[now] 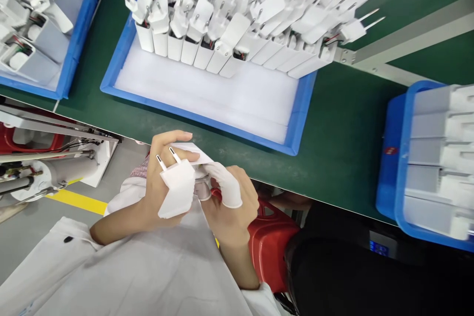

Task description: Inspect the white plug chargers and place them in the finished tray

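My left hand (157,177) is closed around a white plug charger (194,152), its fingers wrapped over the casing. The charger's plug cap (179,187), with two metal pins, stands off the casing and leans against my palm. My right hand (231,207) wears white finger cots on its thumb and index finger. Those two fingers pinch at the near end of the charger, and what lies between their tips is mostly hidden. Just beyond my hands sits a blue tray (200,117) with a white liner, its far part packed with upright white chargers (222,19), plug caps tilted and wires showing.
A second blue tray (79,24) of open chargers stands at the left. On the right is a blue bin (402,158) with rows of white casings. The green bench (344,158) ends just before my body. A red stool (272,247) is below its edge.
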`<action>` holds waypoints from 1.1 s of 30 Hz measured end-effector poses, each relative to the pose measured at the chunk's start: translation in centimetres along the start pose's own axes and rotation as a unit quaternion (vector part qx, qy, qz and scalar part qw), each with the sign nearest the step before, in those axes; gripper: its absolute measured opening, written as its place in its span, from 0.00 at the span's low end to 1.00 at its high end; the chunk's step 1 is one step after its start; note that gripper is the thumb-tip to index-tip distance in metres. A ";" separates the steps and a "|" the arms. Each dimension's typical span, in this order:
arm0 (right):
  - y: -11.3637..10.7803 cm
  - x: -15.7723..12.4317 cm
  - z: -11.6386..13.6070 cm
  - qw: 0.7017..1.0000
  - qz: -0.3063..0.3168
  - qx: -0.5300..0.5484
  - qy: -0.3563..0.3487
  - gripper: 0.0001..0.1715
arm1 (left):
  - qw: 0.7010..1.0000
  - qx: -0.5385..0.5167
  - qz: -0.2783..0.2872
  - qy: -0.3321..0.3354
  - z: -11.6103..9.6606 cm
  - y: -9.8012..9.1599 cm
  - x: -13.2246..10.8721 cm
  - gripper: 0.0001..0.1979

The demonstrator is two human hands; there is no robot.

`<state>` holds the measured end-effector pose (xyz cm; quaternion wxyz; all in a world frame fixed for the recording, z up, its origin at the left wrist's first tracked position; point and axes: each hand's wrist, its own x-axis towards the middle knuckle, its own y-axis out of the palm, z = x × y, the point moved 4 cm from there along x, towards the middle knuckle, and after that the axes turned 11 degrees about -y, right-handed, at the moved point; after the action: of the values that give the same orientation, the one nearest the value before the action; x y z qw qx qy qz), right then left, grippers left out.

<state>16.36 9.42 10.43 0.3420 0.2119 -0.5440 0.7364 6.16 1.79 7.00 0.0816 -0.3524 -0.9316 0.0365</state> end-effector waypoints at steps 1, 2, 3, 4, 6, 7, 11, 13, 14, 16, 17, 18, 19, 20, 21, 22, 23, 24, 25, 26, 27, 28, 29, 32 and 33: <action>0.2 0.0 0.0 1.000 0.006 -0.012 -0.007 0.05 | 1.000 0.005 -0.008 0.014 -0.1 -0.1 0.0 0.33; 0.4 0.0 0.0 1.000 0.012 -0.017 -0.010 0.05 | 0.999 0.008 -0.023 0.035 -0.4 -0.3 0.0 0.33; 0.6 0.0 0.0 1.000 0.017 -0.019 -0.012 0.04 | 0.998 0.012 -0.037 0.052 -0.6 -0.5 0.0 0.32; 0.8 -0.1 0.0 1.000 0.021 -0.021 -0.012 0.04 | 0.997 0.020 -0.040 0.057 -0.7 -0.5 0.0 0.31; 1.3 -0.3 -0.2 1.000 0.022 -0.021 -0.006 0.04 | 0.998 0.033 -0.034 0.052 -0.7 -0.6 0.2 0.30; 1.6 -0.5 -0.2 1.000 0.020 -0.021 -0.001 0.05 | 0.998 0.036 -0.026 0.050 -0.8 -0.6 0.3 0.30; 2.3 -1.0 -0.4 1.000 0.000 -0.020 0.001 0.05 | 0.998 0.025 0.000 0.050 -0.6 -0.5 0.7 0.28; 2.3 -1.1 -0.4 1.000 -0.014 -0.014 -0.005 0.05 | 0.999 0.021 -0.008 0.050 -0.4 -0.5 0.7 0.27; 2.3 -1.2 -0.4 1.000 -0.023 -0.010 -0.008 0.05 | 0.999 0.017 -0.010 0.050 -0.4 -0.5 0.7 0.27; 2.1 -1.2 -0.3 0.999 -0.038 -0.005 -0.013 0.05 | 0.999 0.007 -0.004 0.054 -0.5 -0.5 0.8 0.27; 2.0 -1.2 -0.3 0.999 -0.041 -0.005 -0.015 0.05 | 0.998 0.004 0.002 0.059 -0.6 -0.4 0.8 0.27; 2.0 -1.2 -0.3 0.999 -0.036 -0.008 -0.016 0.05 | 0.998 0.006 0.006 0.065 -0.7 -0.4 0.8 0.26; 2.0 -1.1 -0.4 0.999 -0.025 -0.016 -0.017 0.05 | 0.997 0.012 0.009 0.070 -0.8 -0.4 0.9 0.26; 2.0 -1.0 -0.4 1.000 -0.010 -0.025 -0.016 0.05 | 0.997 0.021 0.009 0.073 -0.8 -0.4 0.9 0.25; 2.1 -1.0 -0.5 0.999 0.007 -0.034 -0.015 0.05 | 0.997 0.029 0.007 0.073 -0.7 -0.5 0.9 0.25; 2.2 -1.0 -0.6 0.999 0.023 -0.039 -0.014 0.05 | 0.997 0.031 0.006 0.065 -0.6 -0.6 1.0 0.25; 2.2 -0.9 -0.7 0.999 0.034 -0.037 -0.014 0.05 | 0.998 0.025 0.007 0.049 -0.4 -0.7 1.0 0.26; 2.3 -0.9 -0.7 0.999 0.041 -0.030 -0.013 0.04 | 1.000 0.011 0.008 0.026 -0.1 -0.8 1.0 0.27; 2.3 -0.9 -0.8 0.999 0.042 -0.019 -0.004 0.04 | 1.000 -0.008 0.011 -0.003 0.1 -0.9 1.0 0.28; 2.4 -1.0 -0.8 0.999 0.040 -0.004 0.013 0.03 | 0.999 -0.027 0.015 -0.033 0.3 -0.9 1.0 0.29; 2.4 -1.0 -0.9 0.998 0.037 0.012 0.039 0.02 | 0.997 -0.042 0.022 -0.061 0.5 -0.9 1.0 0.29; 2.5 -1.1 -0.9 0.997 0.032 0.026 0.066 0.02 | 0.995 -0.052 0.029 -0.084 0.6 -0.9 1.0 0.30; 2.5 -1.1 -0.9 0.995 0.027 0.035 0.091 0.04 | 0.993 -0.055 0.034 -0.099 0.6 -0.9 1.0 0.29; 2.7 -0.9 -0.6 0.994 0.020 0.030 0.104 0.10 | 0.992 -0.050 0.043 -0.105 0.6 -0.8 0.9 0.29; 2.7 -0.8 -0.5 0.995 0.017 0.026 0.096 0.12 | 0.993 -0.046 0.042 -0.098 0.6 -0.8 0.9 0.30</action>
<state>14.91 9.17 7.99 0.3748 0.1397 -0.4928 0.7727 4.88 1.80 6.58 -0.0278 -0.3892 -0.9202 0.0314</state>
